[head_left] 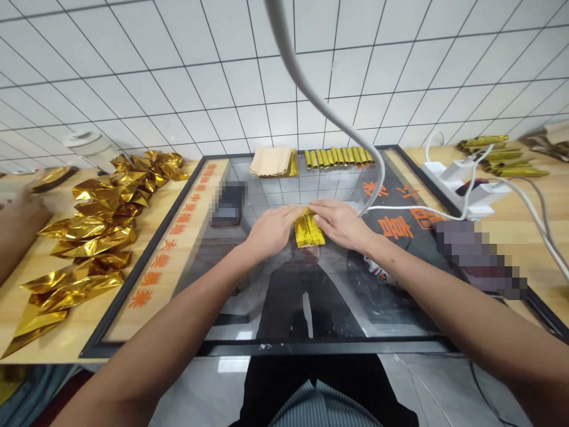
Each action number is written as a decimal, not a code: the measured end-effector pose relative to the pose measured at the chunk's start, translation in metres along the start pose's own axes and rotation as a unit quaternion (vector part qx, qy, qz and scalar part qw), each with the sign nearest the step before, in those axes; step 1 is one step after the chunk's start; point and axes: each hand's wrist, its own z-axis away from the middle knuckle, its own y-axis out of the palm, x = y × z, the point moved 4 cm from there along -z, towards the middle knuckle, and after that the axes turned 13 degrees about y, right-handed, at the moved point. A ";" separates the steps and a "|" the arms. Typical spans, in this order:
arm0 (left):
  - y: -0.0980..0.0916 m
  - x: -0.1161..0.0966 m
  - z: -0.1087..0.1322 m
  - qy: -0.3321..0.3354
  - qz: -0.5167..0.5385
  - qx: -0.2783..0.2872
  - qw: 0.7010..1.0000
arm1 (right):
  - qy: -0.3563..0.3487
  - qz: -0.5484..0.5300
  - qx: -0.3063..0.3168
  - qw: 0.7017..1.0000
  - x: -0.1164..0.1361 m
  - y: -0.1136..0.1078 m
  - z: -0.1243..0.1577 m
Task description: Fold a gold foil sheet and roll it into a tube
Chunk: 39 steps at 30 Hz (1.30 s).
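A small sheet of gold foil paper (310,232) lies on the glass-topped table in front of me. My left hand (276,228) is at its far left corner, fingers closed together against the edge. On the opposite corner, my right hand (340,222) presses its closed fingers to the same far edge, which seems curled under the fingertips. Beyond my hands sits a stack of tan-backed foil sheets (271,161). Beside that stack runs a row of rolled gold paper tubes (340,157). My thumbs are mostly hidden.
Folded gold foil pieces (100,237) pile up on the left, near another person's hand (26,210). A phone (229,203) rests on the glass. A white power strip (462,184) with cables stands right, near more gold rolls (502,157). A white cable (311,89) hangs across the view.
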 end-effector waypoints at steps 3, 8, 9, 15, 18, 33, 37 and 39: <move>0.003 0.001 -0.001 -0.008 -0.003 -0.018 1.000 | -0.002 0.043 0.014 0.999 0.004 0.001 0.000; 0.009 0.005 0.000 -0.020 -0.014 -0.017 1.000 | 0.012 0.061 0.012 0.998 0.008 0.001 -0.001; 0.010 0.005 0.000 -0.023 -0.016 -0.018 0.999 | 0.015 0.061 0.010 0.998 0.008 0.000 -0.001; 0.010 0.006 0.004 -0.044 -0.032 -0.024 0.998 | 0.031 0.062 0.003 0.998 0.008 -0.001 0.002; 0.007 0.003 0.004 -0.043 -0.037 -0.021 0.998 | 0.038 0.063 -0.002 0.997 0.006 -0.001 0.004; 0.005 0.000 0.004 -0.036 -0.054 -0.012 0.998 | -0.030 0.010 0.080 0.996 0.019 0.000 0.004; 0.002 -0.002 0.004 -0.042 -0.052 -0.006 0.998 | -0.030 0.020 0.073 0.997 0.016 -0.001 0.006; 0.002 -0.003 0.004 -0.039 -0.051 -0.005 0.998 | -0.027 0.031 0.068 0.997 0.016 -0.003 0.007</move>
